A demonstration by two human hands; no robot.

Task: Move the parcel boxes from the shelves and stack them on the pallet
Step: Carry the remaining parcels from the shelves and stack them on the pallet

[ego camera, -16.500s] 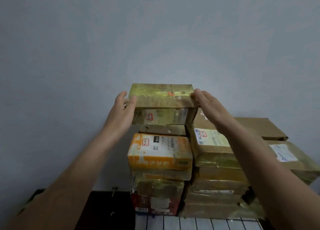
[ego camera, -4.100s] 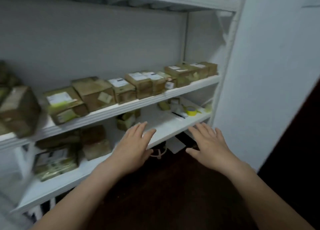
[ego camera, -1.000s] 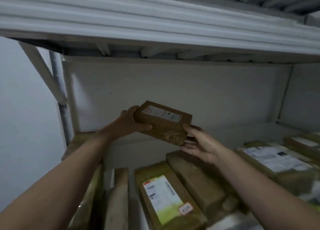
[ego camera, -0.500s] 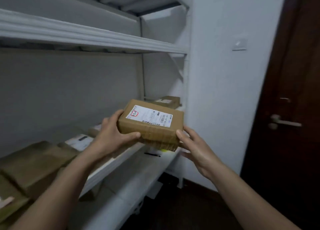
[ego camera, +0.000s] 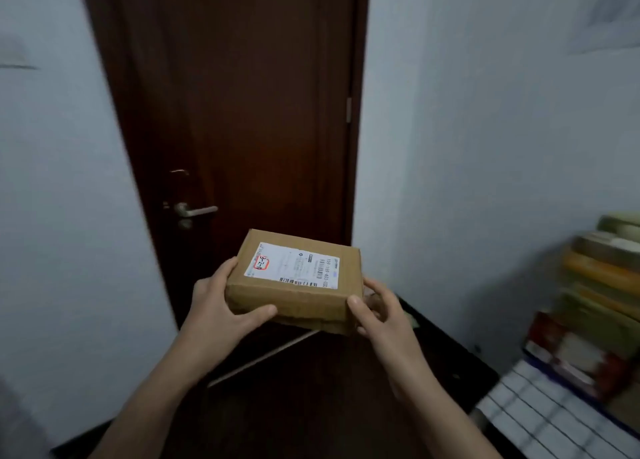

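The parcel box (ego camera: 294,278) is a flat brown carton held in the air just below the middle of the view, toward 6 o'clock, clear of any surface. Its top is tilted slightly toward the camera. A white shipping label (ego camera: 292,266) with a barcode and a red-ringed mark covers most of the top face.

The left hand (ego camera: 221,306) grips the box at its 8 o'clock corner. The thumb (ego camera: 258,311) lies across the near side face, and the fingers wrap up along the left edge. The right hand (ego camera: 381,311) grips it at the 4 o'clock corner, with the thumb (ego camera: 356,302) pressed on the near right corner. Its fingers curl round the right side and partly under it. Both bare forearms run down to the bottom edge of the frame.

Behind the box, from 12 o'clock down to the centre, stands a dark brown door (ego camera: 242,112). Its silver lever handle (ego camera: 195,211) sits at the box's 10 o'clock. Pale wall (ego camera: 485,147) flanks the door on both sides. On the dark floor (ego camera: 294,406) under the box, a thin metal strip (ego camera: 263,358) runs diagonally.

At 3 to 4 o'clock, at the frame's edge, a stack of parcels (ego camera: 602,292) rises, blurred, in brown, orange and red. It stands on a white slatted pallet (ego camera: 540,413) at 5 o'clock, well apart from the held box.
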